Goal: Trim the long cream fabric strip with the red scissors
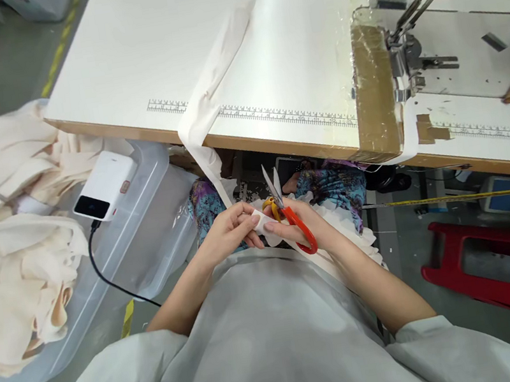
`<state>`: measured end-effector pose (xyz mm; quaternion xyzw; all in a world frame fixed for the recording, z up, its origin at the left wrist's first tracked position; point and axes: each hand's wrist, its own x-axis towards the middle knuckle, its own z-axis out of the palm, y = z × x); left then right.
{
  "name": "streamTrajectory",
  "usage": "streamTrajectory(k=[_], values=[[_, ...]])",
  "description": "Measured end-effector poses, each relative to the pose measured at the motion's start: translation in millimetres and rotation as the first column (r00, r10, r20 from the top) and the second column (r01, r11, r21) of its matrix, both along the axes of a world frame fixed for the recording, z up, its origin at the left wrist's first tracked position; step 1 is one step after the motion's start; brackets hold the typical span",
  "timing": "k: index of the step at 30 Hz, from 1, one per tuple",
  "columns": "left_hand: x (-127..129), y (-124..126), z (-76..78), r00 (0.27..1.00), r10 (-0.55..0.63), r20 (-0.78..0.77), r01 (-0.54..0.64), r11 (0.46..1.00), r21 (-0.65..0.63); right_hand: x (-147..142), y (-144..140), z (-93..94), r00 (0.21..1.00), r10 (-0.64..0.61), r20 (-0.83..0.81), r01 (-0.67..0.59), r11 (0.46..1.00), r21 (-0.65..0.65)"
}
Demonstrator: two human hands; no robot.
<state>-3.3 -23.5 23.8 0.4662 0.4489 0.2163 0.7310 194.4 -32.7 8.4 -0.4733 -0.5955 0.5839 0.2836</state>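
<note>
Close to my body, just off the table's front edge, both hands meet on a white fabric strip [219, 96]. My left hand [234, 228] pinches a piece of the strip between thumb and fingers. A pair of scissors [300, 229] with red and yellow-orange handles sits in my right hand [301, 219], its blades apart and pointing up and away from me. The right thumb and fingertips also touch the fabric beside the left fingers. From the hands, the strip runs up over the table edge and across the tabletop. More white fabric lies over my lap.
A sewing machine [412, 53] stands at the right of the white table [129, 43], which has printed rulers along its front. At left, a clear plastic bin [145, 169] holds cream fabric [20, 267] and a white power bank [106, 183] with a cable. A red stool [496, 282] is at right.
</note>
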Motion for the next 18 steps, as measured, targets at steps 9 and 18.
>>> streamTrajectory(k=[9,18], values=[[-2,17,9.6,0.987,-0.115,-0.109,0.117,0.993,0.012,-8,-7,-7.2,0.998,-0.061,0.029,0.063,0.996,-0.062],[-7,26,6.8,0.978,-0.161,-0.13,0.173,0.981,0.085,-14,-11,-12.1,0.996,-0.088,0.01,0.088,0.985,-0.147]])
